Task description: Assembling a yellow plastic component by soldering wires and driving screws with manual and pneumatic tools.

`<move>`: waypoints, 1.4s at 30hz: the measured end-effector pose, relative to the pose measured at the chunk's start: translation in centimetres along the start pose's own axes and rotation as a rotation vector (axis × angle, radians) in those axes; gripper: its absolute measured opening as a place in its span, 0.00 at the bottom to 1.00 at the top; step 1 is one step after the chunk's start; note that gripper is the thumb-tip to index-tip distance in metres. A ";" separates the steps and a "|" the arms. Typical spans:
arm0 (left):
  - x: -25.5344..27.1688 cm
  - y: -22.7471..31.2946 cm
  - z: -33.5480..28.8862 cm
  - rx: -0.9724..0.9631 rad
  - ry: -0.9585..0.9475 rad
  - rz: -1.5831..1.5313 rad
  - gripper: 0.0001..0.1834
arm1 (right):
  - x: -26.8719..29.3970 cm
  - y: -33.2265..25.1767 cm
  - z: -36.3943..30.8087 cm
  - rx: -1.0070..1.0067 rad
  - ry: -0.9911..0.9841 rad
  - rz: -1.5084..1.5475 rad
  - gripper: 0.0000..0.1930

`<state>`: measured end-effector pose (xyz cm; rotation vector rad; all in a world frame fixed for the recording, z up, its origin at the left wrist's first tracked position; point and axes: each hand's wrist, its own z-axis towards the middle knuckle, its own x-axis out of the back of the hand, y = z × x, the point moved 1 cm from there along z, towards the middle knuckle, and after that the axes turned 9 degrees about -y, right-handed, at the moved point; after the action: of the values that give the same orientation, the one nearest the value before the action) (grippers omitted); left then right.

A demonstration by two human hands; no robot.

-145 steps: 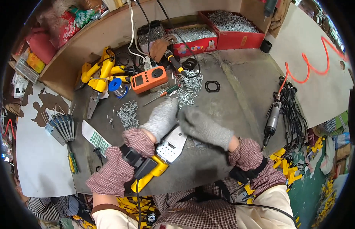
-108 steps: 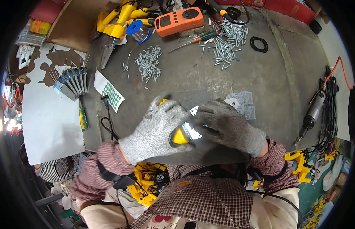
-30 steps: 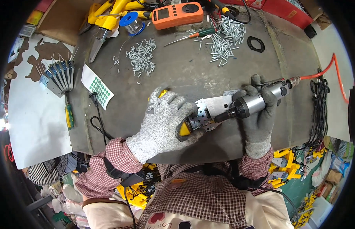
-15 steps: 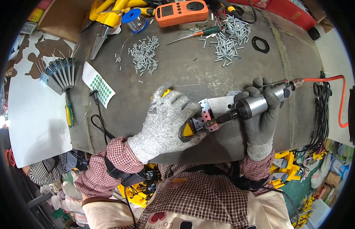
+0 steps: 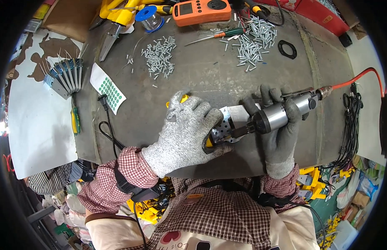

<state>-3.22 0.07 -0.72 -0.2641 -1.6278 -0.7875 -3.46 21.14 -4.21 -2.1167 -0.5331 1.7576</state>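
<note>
Gloved in speckled grey, my left hand (image 5: 187, 131) is closed around a yellow-handled tool (image 5: 184, 98) that carries a flat metal blade and a perforated metal plate (image 5: 220, 130). Much of the yellow body is hidden under the glove. My right hand (image 5: 281, 137) grips a silver air screwdriver (image 5: 277, 115), with an orange hose (image 5: 360, 76) at its far end. The driver's dark chuck and bit point left at the perforated plate; whether the tip touches a screw I cannot tell. The flat grey blade (image 5: 239, 114) sticks out rightward behind the driver.
Two heaps of screws (image 5: 159, 57) (image 5: 257, 43) lie on the grey table, with a screwdriver (image 5: 216, 36) between. Beyond are an orange multimeter (image 5: 202, 11) and a solder spool (image 5: 149, 19). A sticker sheet (image 5: 108, 88), black cable (image 5: 107, 116) and fanned metal blades (image 5: 65, 77) sit left.
The driver's chuck has shifted slightly down and left relative to the plate, and the perforated plate looks tilted differently. Both hands keep their grips. The whole view has shifted a little.
</note>
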 end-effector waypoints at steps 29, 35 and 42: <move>-0.5 0.0 0.6 0.159 0.152 -0.207 0.12 | 1.0 -0.7 2.1 0.206 -0.291 -0.244 0.25; -0.3 -0.5 0.4 0.135 0.100 -0.170 0.16 | -0.3 -1.2 1.7 0.155 -0.344 -0.169 0.32; -0.4 -0.9 0.3 0.103 0.116 -0.225 0.19 | -4.1 -1.1 2.4 -0.088 0.035 -0.138 0.24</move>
<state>-3.92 -0.33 -1.43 0.0392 -1.5990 -0.8692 -6.56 20.15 -0.63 -2.1096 -0.7406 1.6469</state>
